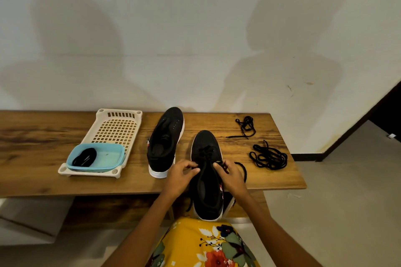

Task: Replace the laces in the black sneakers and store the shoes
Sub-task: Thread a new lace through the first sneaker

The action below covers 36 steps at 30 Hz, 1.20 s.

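A black sneaker with a white sole (206, 191) lies toe away from me, its heel hanging over the table's front edge. A black lace (207, 153) is threaded through its eyelets. My left hand (182, 176) pinches the lace at the sneaker's left side. My right hand (230, 174) pinches the other end at the right side, and a loop of lace trails past it on the table. The second black sneaker (166, 138) stands to the left with no lace visible in it.
A cream perforated rack (117, 130) sits at the left of the wooden table (32, 158). A blue tray (108, 156) on it holds a coiled black lace (85, 156). Two loose black laces (246, 127) (269, 157) lie at the right. A white wall stands behind.
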Each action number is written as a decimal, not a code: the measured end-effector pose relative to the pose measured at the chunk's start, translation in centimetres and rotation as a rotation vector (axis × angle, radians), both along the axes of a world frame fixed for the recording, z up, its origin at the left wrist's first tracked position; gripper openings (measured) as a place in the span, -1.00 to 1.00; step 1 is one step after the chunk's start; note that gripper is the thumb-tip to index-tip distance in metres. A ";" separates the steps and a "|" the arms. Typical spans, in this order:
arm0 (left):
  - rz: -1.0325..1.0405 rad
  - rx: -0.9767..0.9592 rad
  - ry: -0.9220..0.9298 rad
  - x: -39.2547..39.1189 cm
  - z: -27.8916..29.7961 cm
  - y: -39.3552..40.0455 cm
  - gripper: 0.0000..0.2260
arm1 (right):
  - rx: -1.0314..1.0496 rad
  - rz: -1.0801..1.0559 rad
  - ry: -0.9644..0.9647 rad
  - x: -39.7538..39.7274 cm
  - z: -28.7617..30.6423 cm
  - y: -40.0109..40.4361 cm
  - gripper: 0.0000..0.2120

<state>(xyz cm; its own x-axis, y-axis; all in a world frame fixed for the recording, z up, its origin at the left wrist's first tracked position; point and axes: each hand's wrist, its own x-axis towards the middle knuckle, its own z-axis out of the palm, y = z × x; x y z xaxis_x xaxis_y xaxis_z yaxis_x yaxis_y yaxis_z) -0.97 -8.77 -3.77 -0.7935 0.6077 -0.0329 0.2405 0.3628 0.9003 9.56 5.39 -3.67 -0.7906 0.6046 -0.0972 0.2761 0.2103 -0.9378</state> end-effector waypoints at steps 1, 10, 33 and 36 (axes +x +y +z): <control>0.009 -0.010 0.019 0.0 0.0 0.1 -0.95 | 0.047 0.014 -0.019 0.3 0.1 0.1 -0.83; 0.397 0.235 -0.272 0.3 1.8 -1.2 -0.88 | 0.207 -0.074 -0.155 3.2 2.4 3.8 -0.75; -0.184 0.087 0.051 2.0 26.1 2.0 -0.77 | -0.139 0.211 0.317 -0.6 27.5 -1.8 -0.58; -0.150 0.090 0.067 2.5 27.7 1.3 -0.79 | -0.275 0.025 0.514 -0.4 29.3 -2.1 -0.59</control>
<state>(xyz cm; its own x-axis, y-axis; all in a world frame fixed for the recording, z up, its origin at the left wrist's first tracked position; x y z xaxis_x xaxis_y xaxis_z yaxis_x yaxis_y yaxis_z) 1.51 -7.46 23.94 -0.6925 0.7173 0.0771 0.3467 0.2371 0.9075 9.15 3.27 25.62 -0.7914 0.5922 0.1517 -0.2305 -0.0593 -0.9713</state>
